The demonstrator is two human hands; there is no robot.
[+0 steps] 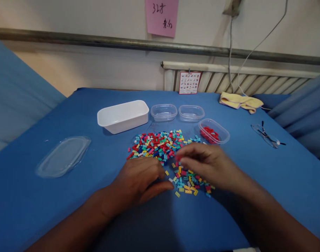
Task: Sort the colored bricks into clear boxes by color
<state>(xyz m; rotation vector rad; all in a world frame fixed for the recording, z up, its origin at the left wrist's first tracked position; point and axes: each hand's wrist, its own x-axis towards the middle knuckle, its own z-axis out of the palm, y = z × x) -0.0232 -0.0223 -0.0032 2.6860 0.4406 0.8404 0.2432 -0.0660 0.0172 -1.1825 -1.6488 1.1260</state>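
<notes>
A mixed pile of small toy bricks (pixel 157 144) in red, blue, yellow, pink, white and green lies mid-table. My left hand (pixel 140 176) rests at its near edge, fingers bent downward and thumb stretched apart; nothing shows in it, though the fingertips are partly hidden. Over the right side of the pile, my right hand (pixel 209 162) pinches a red brick (pixel 178 158) between thumb and fingers, slightly blurred. Beneath and beside that hand spread looser bricks (pixel 187 180), mostly yellow and light blue. Red bricks (pixel 211 133) fill part of a clear plastic tub (pixel 223 134) beyond it.
Behind the pile stand a white plastic bin (pixel 125 120) and two clear tubs, one left (pixel 163 112) and one right (pixel 191 113). Clear lids (pixel 62 157) lie at left. Glasses (pixel 267 135) and a yellow cloth (pixel 240 100) are at right on the blue tablecloth (pixel 275 182).
</notes>
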